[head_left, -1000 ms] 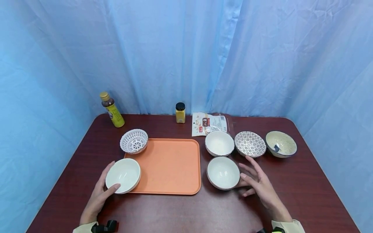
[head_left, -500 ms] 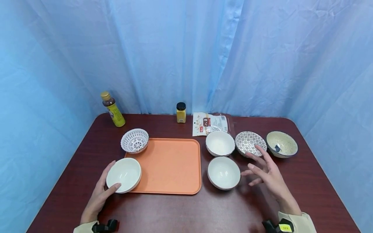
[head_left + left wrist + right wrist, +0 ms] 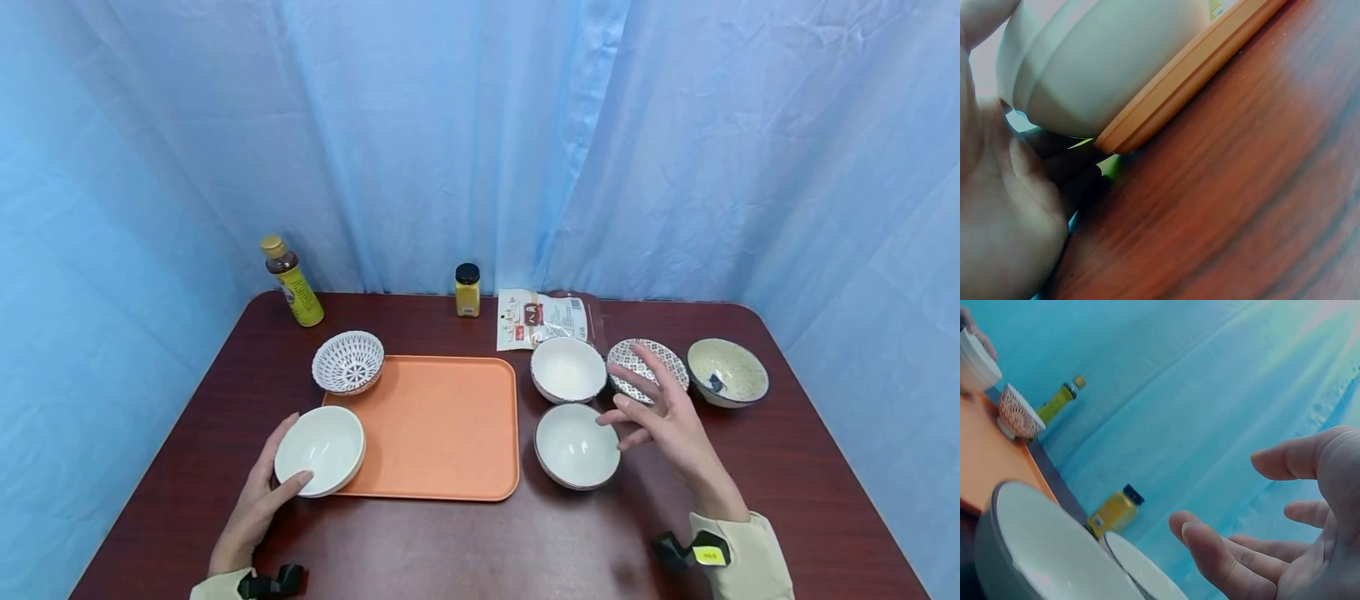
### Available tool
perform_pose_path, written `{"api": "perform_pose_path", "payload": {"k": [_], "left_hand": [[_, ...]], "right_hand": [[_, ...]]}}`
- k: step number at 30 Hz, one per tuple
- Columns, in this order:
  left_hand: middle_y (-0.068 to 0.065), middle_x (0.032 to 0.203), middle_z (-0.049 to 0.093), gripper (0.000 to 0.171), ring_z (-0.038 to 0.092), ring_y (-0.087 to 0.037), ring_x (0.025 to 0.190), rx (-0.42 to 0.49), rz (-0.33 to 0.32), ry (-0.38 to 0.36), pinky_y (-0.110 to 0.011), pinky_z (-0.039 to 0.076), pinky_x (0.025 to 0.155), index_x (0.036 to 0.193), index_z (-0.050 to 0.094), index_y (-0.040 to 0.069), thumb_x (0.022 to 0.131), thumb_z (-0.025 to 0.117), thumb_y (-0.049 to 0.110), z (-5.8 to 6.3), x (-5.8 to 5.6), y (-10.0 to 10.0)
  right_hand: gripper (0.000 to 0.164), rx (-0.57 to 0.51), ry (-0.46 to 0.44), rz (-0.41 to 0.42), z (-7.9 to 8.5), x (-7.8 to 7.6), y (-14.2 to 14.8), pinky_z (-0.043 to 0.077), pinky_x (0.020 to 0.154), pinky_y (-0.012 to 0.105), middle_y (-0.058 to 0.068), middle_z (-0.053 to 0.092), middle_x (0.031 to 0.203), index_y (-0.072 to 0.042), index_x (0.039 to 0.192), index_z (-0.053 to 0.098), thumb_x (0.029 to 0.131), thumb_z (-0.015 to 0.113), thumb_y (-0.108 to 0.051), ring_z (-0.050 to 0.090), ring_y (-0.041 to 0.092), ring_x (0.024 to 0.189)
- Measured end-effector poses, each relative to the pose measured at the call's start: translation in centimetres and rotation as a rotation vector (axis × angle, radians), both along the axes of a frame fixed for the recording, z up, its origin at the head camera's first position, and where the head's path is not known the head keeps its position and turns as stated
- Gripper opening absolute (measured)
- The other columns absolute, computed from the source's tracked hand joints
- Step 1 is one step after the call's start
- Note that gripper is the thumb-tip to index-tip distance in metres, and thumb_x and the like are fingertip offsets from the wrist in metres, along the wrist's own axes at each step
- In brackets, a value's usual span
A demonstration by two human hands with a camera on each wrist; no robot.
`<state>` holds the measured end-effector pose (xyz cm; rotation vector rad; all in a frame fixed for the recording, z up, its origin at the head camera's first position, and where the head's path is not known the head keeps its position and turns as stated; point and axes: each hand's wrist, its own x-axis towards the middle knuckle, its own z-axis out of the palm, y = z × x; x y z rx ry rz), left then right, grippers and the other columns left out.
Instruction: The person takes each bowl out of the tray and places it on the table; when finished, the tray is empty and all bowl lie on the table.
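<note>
My left hand (image 3: 255,500) holds a plain white bowl (image 3: 322,450) at the left edge of the orange tray (image 3: 442,433). The thumb lies over the rim, and the other fingers go round the far side, partly hidden. In the left wrist view the bowl (image 3: 1116,62) overlaps the tray's corner (image 3: 1166,94). My right hand (image 3: 671,425) is raised with spread, slightly bent fingers and holds nothing. It hovers over the right-hand bowls, overlapping a dark-rimmed white bowl (image 3: 576,450) and a grey-patterned bowl (image 3: 626,354). Behind the former stands another white bowl (image 3: 567,368).
A blue-patterned bowl (image 3: 347,362) overlaps the tray's back left corner. At the far right sits a speckled cream bowl (image 3: 731,367). Along the back are a yellow-green bottle (image 3: 300,296), a black-lidded yellow jar (image 3: 467,296) and a printed packet (image 3: 543,319), before a blue curtain (image 3: 420,150).
My right hand first drew back rightward from the front white bowl, then rose and moved left over the bowls. My left hand has kept its grip on the white bowl.
</note>
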<state>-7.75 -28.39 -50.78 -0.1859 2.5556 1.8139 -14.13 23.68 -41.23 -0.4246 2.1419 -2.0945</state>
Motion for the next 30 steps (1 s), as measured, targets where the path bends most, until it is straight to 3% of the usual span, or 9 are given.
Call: {"api": "perform_pose_path", "payload": {"k": [10, 15, 21, 23, 27, 30], "left_hand": [[-0.013, 0.165, 0.02, 0.083, 0.029, 0.015, 0.125, 0.01, -0.001, -0.018, -0.001, 0.025, 0.093, 0.162, 0.018, 0.021, 0.093, 0.065, 0.016, 0.0, -0.1, 0.0], [-0.011, 0.166, 0.019, 0.084, 0.027, 0.014, 0.125, -0.008, 0.005, -0.045, -0.009, 0.028, 0.099, 0.162, 0.016, 0.023, 0.093, 0.065, 0.019, 0.1, -0.1, 0.0], [-0.012, 0.166, 0.019, 0.084, 0.027, 0.015, 0.125, -0.002, 0.0, -0.032, -0.003, 0.026, 0.094, 0.162, 0.016, 0.021, 0.093, 0.064, 0.017, 0.1, 0.0, 0.0], [-0.012, 0.166, 0.019, 0.084, 0.027, 0.016, 0.125, -0.003, 0.001, -0.036, -0.007, 0.027, 0.098, 0.162, 0.016, 0.022, 0.093, 0.065, 0.018, 0.1, 0.0, 0.0], [-0.011, 0.166, 0.018, 0.085, 0.026, 0.016, 0.125, -0.012, 0.004, -0.051, -0.02, 0.028, 0.105, 0.162, 0.015, 0.024, 0.093, 0.065, 0.019, 0.1, 0.0, 0.0], [-0.011, 0.166, 0.019, 0.085, 0.027, 0.015, 0.125, -0.011, 0.003, -0.047, -0.015, 0.028, 0.103, 0.162, 0.015, 0.023, 0.093, 0.065, 0.018, 0.1, 0.0, 0.0]], "right_hand": [[0.072, 0.029, 0.009, 0.061, 1.0, -1.5, -3.3, 0.057, 0.052, 0.04, -0.014, 0.054, 0.138, -0.021, 0.161, 0.018, 0.101, 0.055, -0.006, 0.077, 0.017, 0.084], [0.072, 0.029, -0.01, 0.092, 1.3, -2.3, -4.9, 0.057, 0.053, 0.041, -0.007, 0.053, 0.142, -0.023, 0.161, 0.019, 0.101, 0.056, -0.008, 0.077, 0.018, 0.084], [0.073, 0.003, -0.066, 0.146, 2.1, -3.0, -7.5, 0.058, 0.054, 0.039, 0.017, 0.043, 0.154, -0.026, 0.16, 0.021, 0.1, 0.057, -0.009, 0.076, 0.016, 0.083], [0.073, 0.0, -0.081, 0.164, 2.3, -3.3, -8.4, 0.058, 0.054, 0.04, 0.022, 0.039, 0.156, -0.026, 0.161, 0.02, 0.1, 0.057, -0.009, 0.076, 0.015, 0.082], [0.073, -0.006, -0.103, 0.194, 2.4, -4.0, -10.1, 0.057, 0.054, 0.04, 0.022, 0.039, 0.157, -0.024, 0.161, 0.02, 0.099, 0.057, -0.009, 0.076, 0.015, 0.081], [0.073, -0.002, -0.125, 0.208, 2.4, -4.5, -11.4, 0.057, 0.054, 0.036, 0.02, 0.041, 0.156, -0.026, 0.16, 0.021, 0.099, 0.057, -0.01, 0.076, 0.015, 0.081]]}}
